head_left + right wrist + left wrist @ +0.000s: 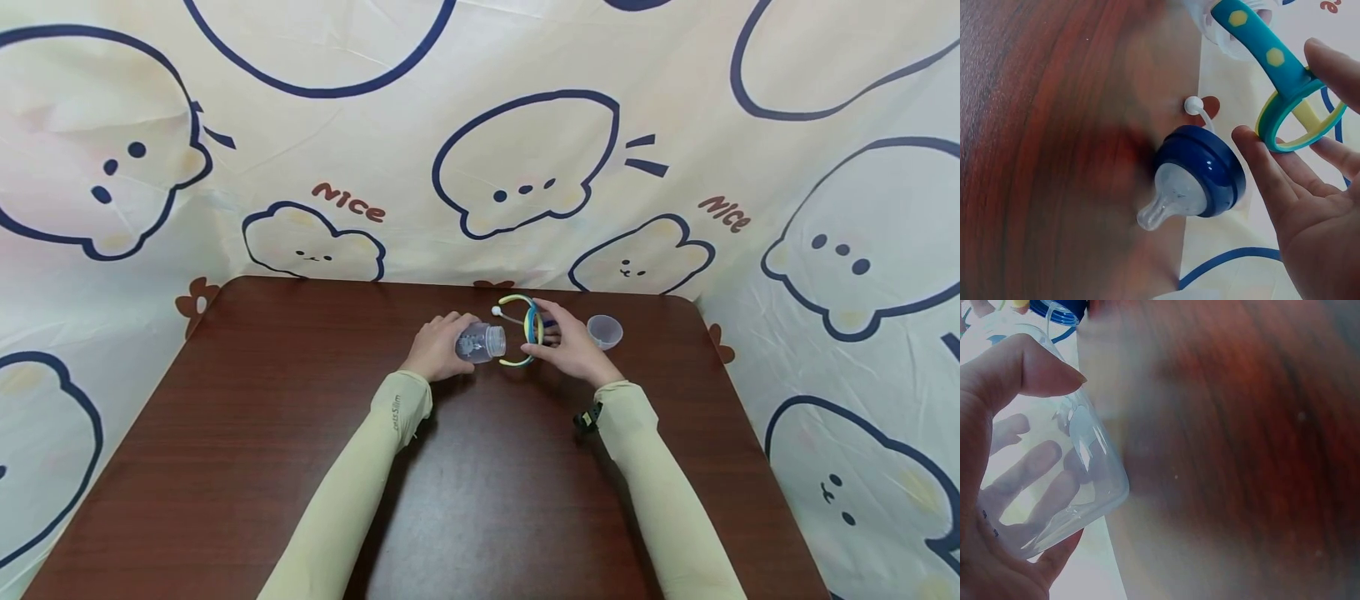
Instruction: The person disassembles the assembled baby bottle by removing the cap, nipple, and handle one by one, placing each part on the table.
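My left hand grips a clear baby bottle that lies sideways, its open threaded neck facing right; thumb and fingers wrap round its body in the left wrist view. Just across from the neck, my right hand holds a teal and yellow two-handled bottle grip by its ring, between thumb and fingers. Past those fingers is a dark blue bottle collar with a clear nipple and a white-ended straw. It appears to lie on the table, apart from the fingers.
A clear dome cap sits right of my right hand on the brown table. Behind the table's back edge hangs a cream cloth printed with cartoon figures, and it also runs along both sides.
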`<state>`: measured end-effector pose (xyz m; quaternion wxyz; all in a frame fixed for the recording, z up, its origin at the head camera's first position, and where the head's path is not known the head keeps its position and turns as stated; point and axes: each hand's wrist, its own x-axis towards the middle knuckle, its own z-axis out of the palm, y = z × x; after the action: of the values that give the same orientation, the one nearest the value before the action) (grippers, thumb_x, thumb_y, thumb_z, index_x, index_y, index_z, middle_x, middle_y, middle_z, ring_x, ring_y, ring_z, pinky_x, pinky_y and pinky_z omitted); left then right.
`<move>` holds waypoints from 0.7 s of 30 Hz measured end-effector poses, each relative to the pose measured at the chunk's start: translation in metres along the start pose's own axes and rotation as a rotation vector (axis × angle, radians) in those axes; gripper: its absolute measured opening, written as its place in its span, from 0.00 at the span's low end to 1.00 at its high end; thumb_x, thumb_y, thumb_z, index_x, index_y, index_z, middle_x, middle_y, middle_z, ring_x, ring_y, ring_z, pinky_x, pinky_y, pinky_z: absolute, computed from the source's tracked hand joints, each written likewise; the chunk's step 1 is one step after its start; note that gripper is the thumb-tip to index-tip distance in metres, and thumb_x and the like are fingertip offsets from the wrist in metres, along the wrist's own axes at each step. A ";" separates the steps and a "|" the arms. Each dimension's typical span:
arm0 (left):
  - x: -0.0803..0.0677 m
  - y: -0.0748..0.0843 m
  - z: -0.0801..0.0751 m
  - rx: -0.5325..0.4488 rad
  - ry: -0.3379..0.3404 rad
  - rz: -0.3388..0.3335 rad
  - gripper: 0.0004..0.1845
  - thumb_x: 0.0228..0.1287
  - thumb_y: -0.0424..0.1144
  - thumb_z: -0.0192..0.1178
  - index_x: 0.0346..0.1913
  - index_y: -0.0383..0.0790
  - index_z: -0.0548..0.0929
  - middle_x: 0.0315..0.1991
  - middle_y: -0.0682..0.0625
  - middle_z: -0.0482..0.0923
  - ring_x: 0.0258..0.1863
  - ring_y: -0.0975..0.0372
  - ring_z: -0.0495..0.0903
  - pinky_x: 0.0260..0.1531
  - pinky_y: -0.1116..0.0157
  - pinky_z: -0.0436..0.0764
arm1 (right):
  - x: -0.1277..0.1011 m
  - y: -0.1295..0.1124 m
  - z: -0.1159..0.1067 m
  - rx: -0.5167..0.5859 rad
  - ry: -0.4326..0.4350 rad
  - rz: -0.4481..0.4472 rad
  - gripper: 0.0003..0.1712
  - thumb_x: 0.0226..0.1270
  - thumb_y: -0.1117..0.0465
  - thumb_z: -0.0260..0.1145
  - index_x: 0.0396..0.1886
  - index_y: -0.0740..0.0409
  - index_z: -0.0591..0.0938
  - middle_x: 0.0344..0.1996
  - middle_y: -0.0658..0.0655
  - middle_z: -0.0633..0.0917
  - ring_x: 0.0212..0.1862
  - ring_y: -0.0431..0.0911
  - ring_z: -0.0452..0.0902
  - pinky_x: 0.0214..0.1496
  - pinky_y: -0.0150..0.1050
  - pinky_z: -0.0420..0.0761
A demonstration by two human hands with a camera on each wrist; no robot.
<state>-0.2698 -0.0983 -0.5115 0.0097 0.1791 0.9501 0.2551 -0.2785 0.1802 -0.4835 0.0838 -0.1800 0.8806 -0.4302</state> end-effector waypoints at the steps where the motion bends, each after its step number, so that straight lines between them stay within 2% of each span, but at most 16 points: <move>1: 0.000 0.000 0.000 0.001 0.001 0.000 0.42 0.45 0.44 0.82 0.67 0.54 0.75 0.58 0.48 0.79 0.54 0.50 0.75 0.59 0.46 0.74 | -0.001 0.000 -0.001 0.003 0.000 -0.002 0.49 0.64 0.55 0.78 0.80 0.44 0.62 0.65 0.59 0.77 0.61 0.55 0.80 0.63 0.50 0.82; 15: 0.001 -0.002 0.001 -0.009 0.000 -0.008 0.42 0.46 0.44 0.82 0.67 0.55 0.75 0.57 0.49 0.78 0.54 0.51 0.74 0.59 0.46 0.74 | -0.013 0.003 -0.026 0.027 0.016 0.022 0.48 0.66 0.54 0.76 0.81 0.43 0.61 0.65 0.61 0.76 0.61 0.55 0.80 0.65 0.51 0.80; 21: 0.001 -0.002 0.001 -0.013 0.001 -0.013 0.42 0.46 0.43 0.82 0.67 0.55 0.75 0.57 0.49 0.78 0.54 0.51 0.74 0.60 0.46 0.74 | -0.022 0.009 -0.040 0.019 0.051 0.032 0.48 0.66 0.51 0.76 0.81 0.43 0.61 0.64 0.61 0.77 0.61 0.56 0.81 0.66 0.53 0.79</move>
<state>-0.2709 -0.0992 -0.5136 0.0118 0.1728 0.9497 0.2610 -0.2726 0.2231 -0.4657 0.0702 -0.1541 0.8812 -0.4414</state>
